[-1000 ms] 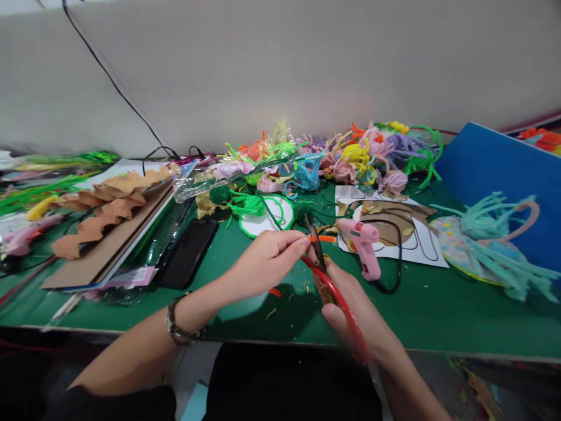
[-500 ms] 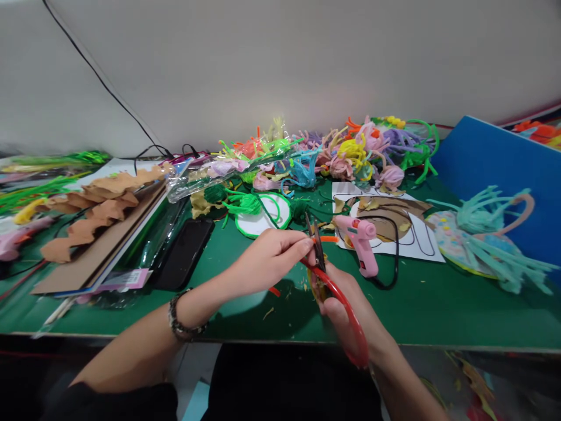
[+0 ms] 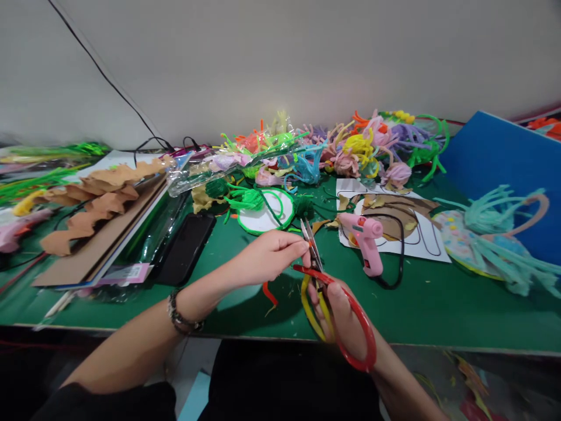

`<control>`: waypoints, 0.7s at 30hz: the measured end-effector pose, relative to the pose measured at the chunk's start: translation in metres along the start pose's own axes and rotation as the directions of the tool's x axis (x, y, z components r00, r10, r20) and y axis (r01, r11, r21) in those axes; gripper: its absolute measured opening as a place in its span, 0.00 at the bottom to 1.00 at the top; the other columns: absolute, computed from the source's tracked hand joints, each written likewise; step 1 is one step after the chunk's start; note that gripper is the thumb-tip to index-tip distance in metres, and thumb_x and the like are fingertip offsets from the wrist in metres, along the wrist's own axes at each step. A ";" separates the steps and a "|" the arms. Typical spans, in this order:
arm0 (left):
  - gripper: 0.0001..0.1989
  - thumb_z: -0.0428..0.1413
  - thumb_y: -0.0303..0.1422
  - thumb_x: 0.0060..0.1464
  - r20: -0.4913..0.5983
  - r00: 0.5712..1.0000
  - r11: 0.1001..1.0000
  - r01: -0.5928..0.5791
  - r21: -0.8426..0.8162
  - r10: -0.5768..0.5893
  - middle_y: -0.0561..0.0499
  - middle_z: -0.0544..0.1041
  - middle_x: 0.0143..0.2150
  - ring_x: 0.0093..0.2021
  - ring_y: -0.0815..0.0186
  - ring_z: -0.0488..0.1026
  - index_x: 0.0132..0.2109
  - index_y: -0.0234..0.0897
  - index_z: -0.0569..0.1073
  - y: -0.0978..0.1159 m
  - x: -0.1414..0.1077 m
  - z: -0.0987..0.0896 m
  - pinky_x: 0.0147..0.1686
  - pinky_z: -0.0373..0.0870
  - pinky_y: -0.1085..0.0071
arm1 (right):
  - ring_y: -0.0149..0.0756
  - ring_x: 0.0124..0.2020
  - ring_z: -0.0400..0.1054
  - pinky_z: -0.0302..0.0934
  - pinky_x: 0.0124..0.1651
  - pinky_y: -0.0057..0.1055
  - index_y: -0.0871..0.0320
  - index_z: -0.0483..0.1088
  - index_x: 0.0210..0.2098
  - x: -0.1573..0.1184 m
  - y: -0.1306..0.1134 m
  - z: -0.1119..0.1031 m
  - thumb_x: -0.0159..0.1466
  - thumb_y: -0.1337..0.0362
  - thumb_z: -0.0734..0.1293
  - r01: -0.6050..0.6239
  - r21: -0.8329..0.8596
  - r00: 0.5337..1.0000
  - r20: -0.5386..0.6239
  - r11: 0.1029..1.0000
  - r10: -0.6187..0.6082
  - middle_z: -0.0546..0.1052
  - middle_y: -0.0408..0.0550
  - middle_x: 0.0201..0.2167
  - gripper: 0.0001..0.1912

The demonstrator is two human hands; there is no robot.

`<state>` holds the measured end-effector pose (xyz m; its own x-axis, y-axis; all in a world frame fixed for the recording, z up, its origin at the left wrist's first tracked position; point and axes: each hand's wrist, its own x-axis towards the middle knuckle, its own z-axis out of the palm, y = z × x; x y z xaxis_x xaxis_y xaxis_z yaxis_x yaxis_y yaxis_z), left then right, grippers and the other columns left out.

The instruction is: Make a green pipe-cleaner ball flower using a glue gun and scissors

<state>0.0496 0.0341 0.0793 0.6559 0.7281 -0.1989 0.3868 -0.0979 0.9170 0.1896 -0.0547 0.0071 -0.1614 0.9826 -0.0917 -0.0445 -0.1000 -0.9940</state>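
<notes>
My right hand holds scissors with one red and one yellow handle loop, blades pointing away from me and slightly apart. My left hand pinches a small orange piece at its fingertips, right beside the blades. Most of that piece is hidden by the fingers. Below my left hand, a curled orange strip shows near the front of the green table. Just beyond my hands is a white oval with a green rim, with a green pipe-cleaner bundle at its left.
A pink glue gun with a black cord lies right of my hands on a white sheet. A black phone and cardboard are at left. Colourful bundles line the back. A blue board stands at right.
The scissors have opened wider, and the yellow loop shows more. The orange length that stuck out right of the blades is no longer visible there. The view has shifted slightly.
</notes>
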 end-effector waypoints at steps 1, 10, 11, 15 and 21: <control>0.16 0.43 0.37 0.56 0.007 1.000 1.000 0.004 0.001 -0.004 0.61 0.56 0.14 0.12 0.77 0.50 0.26 0.34 0.68 -0.001 0.001 -0.002 0.12 0.45 0.79 | 0.24 0.12 0.52 0.45 0.14 0.23 0.56 0.59 0.26 0.001 0.002 -0.001 0.61 0.45 0.51 -0.002 0.006 1.000 0.007 1.000 0.002 0.57 0.36 0.15 0.22; 0.13 0.46 0.37 0.55 0.139 0.988 0.998 0.063 -0.015 -0.060 0.57 0.62 0.23 0.22 0.77 0.57 0.34 0.34 0.70 -0.023 -0.012 -0.018 0.21 0.55 0.81 | 0.25 0.15 0.52 0.49 0.19 0.23 0.56 0.58 0.27 0.013 -0.009 -0.014 0.60 0.44 0.53 0.015 0.018 1.000 0.024 1.000 -0.015 0.58 0.37 0.17 0.22; 0.12 0.46 0.37 0.54 0.137 0.989 0.999 0.054 0.001 -0.054 0.56 0.65 0.26 0.25 0.76 0.59 0.35 0.34 0.70 -0.023 -0.015 -0.020 0.24 0.58 0.80 | 0.25 0.15 0.52 0.49 0.19 0.24 0.56 0.58 0.27 0.013 -0.009 -0.014 0.59 0.43 0.53 0.004 0.027 1.000 0.026 1.000 -0.005 0.58 0.37 0.16 0.23; 0.13 0.45 0.35 0.54 -0.051 0.995 0.977 -0.071 0.199 0.083 0.54 0.68 0.28 0.28 0.73 0.62 0.37 0.36 0.72 -0.013 -0.032 -0.039 0.29 0.61 0.77 | 0.24 0.16 0.54 0.51 0.20 0.25 0.57 0.59 0.27 0.012 -0.011 -0.014 0.57 0.40 0.55 -0.037 0.048 0.999 0.033 0.998 0.036 0.59 0.39 0.20 0.24; 0.17 0.41 0.38 0.58 -0.523 0.781 0.932 -0.208 0.297 0.341 0.53 0.66 0.24 0.26 0.71 0.64 0.43 0.35 0.72 -0.009 -0.028 -0.092 0.29 0.64 0.75 | 0.24 0.16 0.54 0.52 0.23 0.25 0.57 0.60 0.27 0.012 -0.013 -0.009 0.56 0.41 0.56 -0.032 0.010 0.998 0.056 0.999 0.032 0.59 0.37 0.17 0.24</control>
<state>-0.0319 0.0771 0.1085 0.3056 0.8903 0.3377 0.4165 -0.4439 0.7933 0.1971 -0.0405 0.0185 -0.2172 0.9688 -0.1197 -0.0493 -0.1333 -0.9898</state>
